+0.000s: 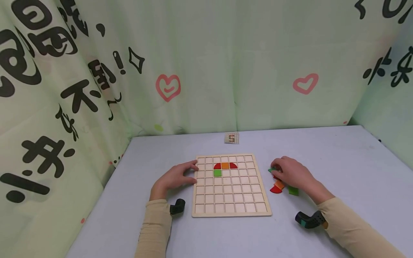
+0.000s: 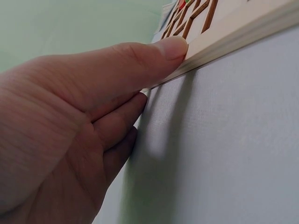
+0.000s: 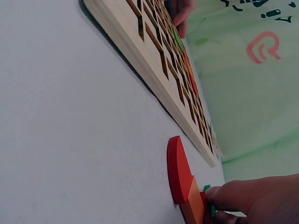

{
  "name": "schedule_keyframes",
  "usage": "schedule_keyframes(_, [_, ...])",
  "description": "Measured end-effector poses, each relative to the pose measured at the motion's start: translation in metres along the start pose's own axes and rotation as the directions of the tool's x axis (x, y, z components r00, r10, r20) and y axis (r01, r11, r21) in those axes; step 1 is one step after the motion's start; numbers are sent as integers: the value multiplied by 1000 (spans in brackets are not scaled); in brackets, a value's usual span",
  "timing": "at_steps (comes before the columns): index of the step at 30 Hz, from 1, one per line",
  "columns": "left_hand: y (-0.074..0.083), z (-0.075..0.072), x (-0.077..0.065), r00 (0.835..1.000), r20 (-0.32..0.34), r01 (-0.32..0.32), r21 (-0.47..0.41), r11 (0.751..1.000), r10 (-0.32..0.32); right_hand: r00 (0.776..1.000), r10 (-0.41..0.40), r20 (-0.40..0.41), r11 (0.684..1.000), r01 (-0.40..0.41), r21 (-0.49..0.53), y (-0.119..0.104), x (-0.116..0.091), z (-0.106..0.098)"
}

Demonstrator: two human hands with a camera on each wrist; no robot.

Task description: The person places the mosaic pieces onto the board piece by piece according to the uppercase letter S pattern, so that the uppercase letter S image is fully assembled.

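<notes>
A wooden grid board (image 1: 232, 215) lies on the table. Against its left edge rests my left hand (image 1: 175, 178), thumb and fingers extended; the thumb (image 2: 170, 48) touches the rim. Set in the grid are an orange square (image 1: 225, 165), two red rounded pieces (image 1: 217, 166) either side of it, and a green square (image 1: 217, 173) under the left one. Right of the board my right hand (image 1: 295, 174) pinches a small darker green piece (image 3: 207, 188), partly hidden by the fingers. Beneath that hand lie a red rounded piece (image 1: 275, 190), an orange piece (image 1: 279, 184) and a green piece (image 1: 293, 191).
Behind the board, near the table's back edge, lies a small card (image 1: 231, 138) with a grid pattern. A pale green curtain (image 1: 206, 71) with hearts and dark lettering hangs around the white table (image 1: 129, 229). Each wrist wears a black camera (image 1: 311, 219).
</notes>
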State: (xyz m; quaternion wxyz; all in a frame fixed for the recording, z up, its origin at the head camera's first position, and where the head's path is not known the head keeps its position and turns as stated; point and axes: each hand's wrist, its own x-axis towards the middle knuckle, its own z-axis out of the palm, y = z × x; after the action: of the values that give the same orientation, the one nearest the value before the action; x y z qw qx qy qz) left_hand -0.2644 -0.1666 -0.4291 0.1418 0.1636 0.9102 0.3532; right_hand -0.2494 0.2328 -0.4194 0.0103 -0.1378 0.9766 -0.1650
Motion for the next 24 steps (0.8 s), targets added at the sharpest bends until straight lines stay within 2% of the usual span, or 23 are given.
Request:
schedule_keyframes(5, [0,0,0,1000,-1,-1,9,1000,1,1000,15,-2,1000,-15,15,-2,2,1])
schedule_keyframes(12, [0,1,1,1000,6,7,1,1000,-7,999,20,38,999,-22,46,-4,2,-2])
schedule_keyframes(24, [0,0,1,1000,3,6,11,1000,-6,1000,12,17,998,-13,54,-6,2,1])
